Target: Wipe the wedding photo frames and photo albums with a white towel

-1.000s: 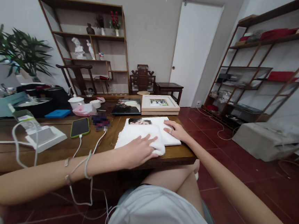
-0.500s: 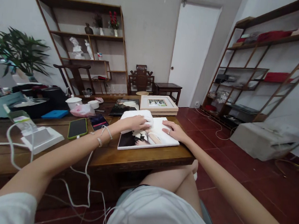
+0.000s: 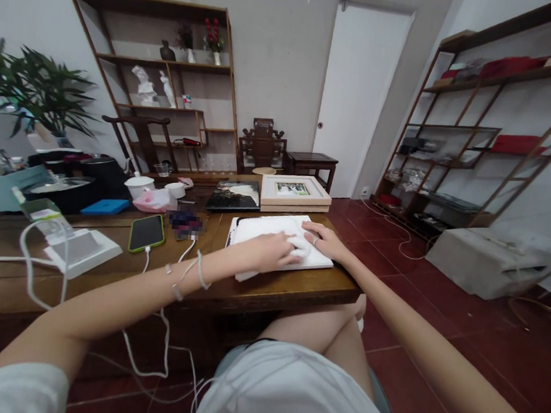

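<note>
A white cloth (image 3: 258,234) lies spread over a flat white photo panel (image 3: 319,260) at the near right end of the wooden table (image 3: 268,289). My left hand (image 3: 271,251) presses on the cloth, fingers bunched into its folds near the panel's right side. Beside it, my right hand (image 3: 323,239) rests flat on the panel's right edge, fingers spread, a ring on one finger. The picture on the panel is hidden under the cloth.
Behind the panel lie a dark photo print (image 3: 235,196) and a light framed picture (image 3: 295,192). A green-cased phone (image 3: 147,232) with a white cable, a blue box (image 3: 106,206), cups (image 3: 139,187) and a plant (image 3: 35,89) sit to the left. Shelves line both walls.
My left hand dragged the cloth from the panel's far left corner toward me and to the right, covering the picture again. My right hand stayed on the panel's right edge.
</note>
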{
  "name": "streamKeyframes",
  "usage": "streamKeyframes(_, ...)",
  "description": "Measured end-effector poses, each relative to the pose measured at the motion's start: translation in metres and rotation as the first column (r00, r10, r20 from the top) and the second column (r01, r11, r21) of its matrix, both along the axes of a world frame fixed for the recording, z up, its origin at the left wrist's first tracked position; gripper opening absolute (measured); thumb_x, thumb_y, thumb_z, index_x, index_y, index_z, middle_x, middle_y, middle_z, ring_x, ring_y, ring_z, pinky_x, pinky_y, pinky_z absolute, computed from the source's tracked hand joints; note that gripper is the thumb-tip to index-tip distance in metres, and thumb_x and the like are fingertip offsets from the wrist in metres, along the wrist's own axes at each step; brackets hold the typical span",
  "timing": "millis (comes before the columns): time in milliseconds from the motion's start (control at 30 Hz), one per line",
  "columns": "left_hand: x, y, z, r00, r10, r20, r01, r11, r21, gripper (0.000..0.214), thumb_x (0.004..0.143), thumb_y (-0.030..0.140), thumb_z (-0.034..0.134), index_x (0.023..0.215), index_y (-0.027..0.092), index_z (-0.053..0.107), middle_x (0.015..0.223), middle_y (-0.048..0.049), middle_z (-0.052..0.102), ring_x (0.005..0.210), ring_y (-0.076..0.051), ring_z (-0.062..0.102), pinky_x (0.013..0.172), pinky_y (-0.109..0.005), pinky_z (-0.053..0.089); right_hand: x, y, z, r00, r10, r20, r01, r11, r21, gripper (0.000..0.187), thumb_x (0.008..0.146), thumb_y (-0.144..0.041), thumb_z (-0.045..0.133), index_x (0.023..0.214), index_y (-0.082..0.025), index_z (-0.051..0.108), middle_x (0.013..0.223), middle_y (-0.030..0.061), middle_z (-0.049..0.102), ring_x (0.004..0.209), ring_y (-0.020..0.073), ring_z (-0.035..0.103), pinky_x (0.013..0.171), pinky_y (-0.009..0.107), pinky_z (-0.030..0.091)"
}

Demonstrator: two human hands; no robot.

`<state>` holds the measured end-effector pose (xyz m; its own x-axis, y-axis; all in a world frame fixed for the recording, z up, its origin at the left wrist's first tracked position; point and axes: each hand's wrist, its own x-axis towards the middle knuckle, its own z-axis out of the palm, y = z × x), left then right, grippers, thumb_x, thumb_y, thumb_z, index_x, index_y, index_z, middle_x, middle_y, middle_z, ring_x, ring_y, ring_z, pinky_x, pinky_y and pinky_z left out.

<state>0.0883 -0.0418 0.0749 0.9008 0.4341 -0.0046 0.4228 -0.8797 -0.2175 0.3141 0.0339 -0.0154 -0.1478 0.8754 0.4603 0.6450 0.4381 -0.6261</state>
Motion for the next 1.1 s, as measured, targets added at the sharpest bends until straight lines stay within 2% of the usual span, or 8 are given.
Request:
streamKeyframes(133,0.012,0.058,-0.001,0.994,0.109,-0.026,-0.109,0.993,-0.036,0.050,0.093,0.044,0.024,0.099,0.012,0.061,0.108,-0.0169,0.060,0.085,-0.023,0.061,0.078,-0.035,0.045,-0.002,-0.002,0.002,1.000,-0.010,-0.025,0.010,1.000,-0.028,0.032,0.081,-0.028,0.053,0.111,-0.021,0.062,0.126,0.0076,0.056,0.121,0.0221,0.048,0.105,0.041,0.033)
streamKeyframes(300,0.020,0.090,-0.009,0.996,0.094,0.002,-0.094,0.996,0.010,0.041,0.094,0.036,0.027,0.100,0.013,0.061,0.115,-0.0152,0.057,0.114,-0.027,0.047,0.089,-0.039,0.041,-0.002,-0.003,0.004,1.000,-0.007,-0.025,0.006,1.000,-0.029,0.033,0.079,-0.027,0.054,0.110,-0.023,0.062,0.125,0.0058,0.057,0.120,0.0222,0.048,0.105,0.042,0.032)
streamKeyframes(400,0.021,0.071,-0.018,0.999,0.054,0.005,-0.054,0.996,0.071,0.038,0.094,0.034,0.029,0.101,0.014,0.061,0.120,-0.0164,0.053,0.117,-0.029,0.043,0.088,-0.042,0.041,-0.002,-0.002,0.003,1.000,-0.008,-0.016,0.008,1.000,-0.018,0.033,0.079,-0.026,0.052,0.110,-0.022,0.063,0.125,0.0063,0.057,0.120,0.0220,0.049,0.105,0.041,0.033)
streamKeyframes(600,0.015,-0.010,-0.027,0.988,-0.141,0.064,0.127,0.974,0.187,0.033,0.092,0.031,0.034,0.097,0.016,0.063,0.126,-0.0173,0.048,0.116,-0.034,0.044,0.087,-0.046,0.041,0.002,0.000,0.001,1.000,0.022,0.009,-0.023,1.000,0.018,0.049,0.067,-0.005,0.046,0.110,-0.020,0.063,0.125,0.0049,0.058,0.119,0.0213,0.049,0.106,0.039,0.033)
streamKeyframes(700,0.015,-0.022,-0.021,0.985,-0.158,0.073,0.144,0.975,0.168,0.035,0.092,0.032,0.033,0.094,0.015,0.063,0.124,-0.0169,0.049,0.115,-0.033,0.046,0.087,-0.043,0.041,0.004,0.000,0.001,1.000,0.024,0.002,-0.024,1.000,0.011,0.057,0.060,0.000,0.043,0.109,-0.021,0.063,0.125,0.0029,0.057,0.119,0.0210,0.049,0.106,0.038,0.033)
streamKeyframes(800,0.020,0.001,-0.014,0.995,-0.075,0.072,0.068,0.994,0.089,0.039,0.093,0.035,0.030,0.095,0.013,0.062,0.114,-0.0166,0.056,0.101,-0.027,0.056,0.084,-0.037,0.043,0.003,0.000,0.002,0.999,0.033,0.005,-0.033,0.999,0.010,0.053,0.064,-0.003,0.045,0.109,-0.022,0.064,0.124,0.0022,0.058,0.119,0.0220,0.049,0.105,0.040,0.034)
streamKeyframes(933,0.027,0.060,-0.011,0.999,0.045,0.002,-0.045,0.999,-0.022,0.044,0.093,0.039,0.028,0.093,0.011,0.062,0.094,-0.0152,0.063,0.088,-0.025,0.060,0.079,-0.035,0.044,0.000,-0.001,0.003,1.000,0.018,-0.003,-0.018,1.000,0.001,0.038,0.074,-0.016,0.051,0.110,-0.022,0.063,0.124,0.0051,0.058,0.118,0.0235,0.050,0.104,0.042,0.034)
streamKeyframes(1100,0.030,0.108,-0.020,0.994,0.077,0.076,-0.083,0.994,0.077,0.041,0.093,0.039,0.031,0.104,0.011,0.059,0.125,-0.0184,0.049,0.110,-0.026,0.049,0.087,-0.037,0.040,-0.002,-0.003,0.004,1.000,-0.013,-0.009,0.013,1.000,-0.020,0.034,0.078,-0.025,0.053,0.111,-0.022,0.062,0.124,0.0072,0.058,0.117,0.0230,0.050,0.103,0.042,0.033)
